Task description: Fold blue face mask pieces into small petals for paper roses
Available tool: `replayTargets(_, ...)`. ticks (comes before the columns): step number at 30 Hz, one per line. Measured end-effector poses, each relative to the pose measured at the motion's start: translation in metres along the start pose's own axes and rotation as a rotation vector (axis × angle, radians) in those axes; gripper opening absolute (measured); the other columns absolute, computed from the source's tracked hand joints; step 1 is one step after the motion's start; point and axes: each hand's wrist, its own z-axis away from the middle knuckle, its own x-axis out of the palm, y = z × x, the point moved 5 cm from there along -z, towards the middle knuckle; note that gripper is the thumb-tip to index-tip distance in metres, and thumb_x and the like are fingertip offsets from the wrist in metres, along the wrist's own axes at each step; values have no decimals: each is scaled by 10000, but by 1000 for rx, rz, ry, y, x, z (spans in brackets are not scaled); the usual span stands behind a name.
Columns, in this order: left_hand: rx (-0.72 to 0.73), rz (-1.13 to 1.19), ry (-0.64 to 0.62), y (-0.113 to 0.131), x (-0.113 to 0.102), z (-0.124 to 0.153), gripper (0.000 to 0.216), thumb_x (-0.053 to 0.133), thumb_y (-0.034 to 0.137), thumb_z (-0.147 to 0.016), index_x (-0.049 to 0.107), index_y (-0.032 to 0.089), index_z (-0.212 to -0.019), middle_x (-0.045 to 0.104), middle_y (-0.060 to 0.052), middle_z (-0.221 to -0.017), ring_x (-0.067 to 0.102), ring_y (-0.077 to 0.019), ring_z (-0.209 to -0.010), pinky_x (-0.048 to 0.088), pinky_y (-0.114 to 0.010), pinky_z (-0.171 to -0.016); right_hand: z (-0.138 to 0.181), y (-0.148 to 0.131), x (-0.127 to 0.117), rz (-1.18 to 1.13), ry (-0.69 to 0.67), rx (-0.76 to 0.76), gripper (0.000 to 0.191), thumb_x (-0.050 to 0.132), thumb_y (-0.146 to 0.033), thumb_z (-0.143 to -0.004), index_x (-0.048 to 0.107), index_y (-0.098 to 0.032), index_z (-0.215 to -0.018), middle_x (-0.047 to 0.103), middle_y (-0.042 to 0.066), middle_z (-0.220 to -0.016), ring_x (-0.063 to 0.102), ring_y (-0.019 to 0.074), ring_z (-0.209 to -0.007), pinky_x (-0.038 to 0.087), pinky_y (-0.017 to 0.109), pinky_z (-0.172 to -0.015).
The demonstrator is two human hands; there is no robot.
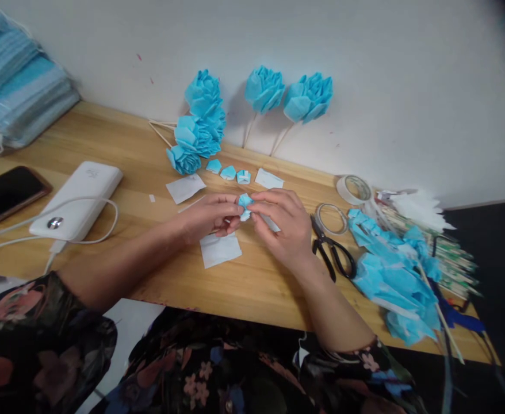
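Between my fingertips, over the middle of the wooden table, is a small folded piece of blue material (245,202). My left hand (213,215) pinches it from the left, and my right hand (283,221) grips it from the right. Just beyond lie three small folded blue petals (228,172) in a row; the rightmost has a pale strip on it. White square sheets lie around my hands: one below (220,250), one at the upper left (186,187) and one at the upper right (270,178). Part of another sheet is hidden under my right hand.
Blue flowers on sticks (264,89) lean on the wall. Black-handled scissors (332,250), tape rolls (354,190) and crumpled blue material (394,282) lie right. A white power bank (77,198) with a cable, a phone (8,195) and stacked face masks (23,80) are left.
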Motion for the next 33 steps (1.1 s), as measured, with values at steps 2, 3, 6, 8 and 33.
replayTargets(2, 17, -5, 8, 1, 1, 0, 300, 720, 416, -816, 585, 154, -764, 555, 0, -563, 477, -88, -473, 313, -195, -404, 1, 1, 1, 1, -10, 11, 180, 637, -134, -911, 700, -279, -998, 758, 42, -1046, 700, 221, -967, 581, 434, -862)
replayTargets(3, 25, -5, 12, 2, 1, 0, 322, 712, 441, -828, 575, 158, -763, 558, -1, -567, 480, -89, -474, 320, -196, -405, 1, 2, 2, 8, -8, 21, 165, 639, -143, -911, 704, -277, -982, 761, 40, -1036, 700, 221, -957, 582, 435, -862)
replayTargets(6, 34, -2, -3, 2, 3, 0, 325, 729, 441, -822, 558, 167, -792, 562, 8, -587, 488, -90, -486, 323, -188, -400, 2, 4, 1, 39, 5, 40, 133, 646, -153, -909, 705, -268, -944, 768, 38, -1005, 701, 219, -932, 586, 426, -855)
replayTargets(8, 29, -1, -19, 2, 4, 0, 296, 748, 392, -799, 557, 168, -815, 555, 18, -590, 486, -88, -490, 317, -179, -396, 2, 4, 1, 59, -4, 43, 128, 644, -155, -912, 702, -266, -937, 771, 35, -1002, 703, 218, -935, 587, 419, -851)
replayTargets(33, 143, -453, 234, 13, -10, -2, 272, 649, 436, -861, 573, 179, -900, 528, 55, -548, 423, -76, -436, 300, -203, -434, 13, 20, 14, -305, 31, 550, 90, 643, -185, -868, 698, -207, -801, 758, 50, -1010, 714, 165, -898, 563, 256, -613)
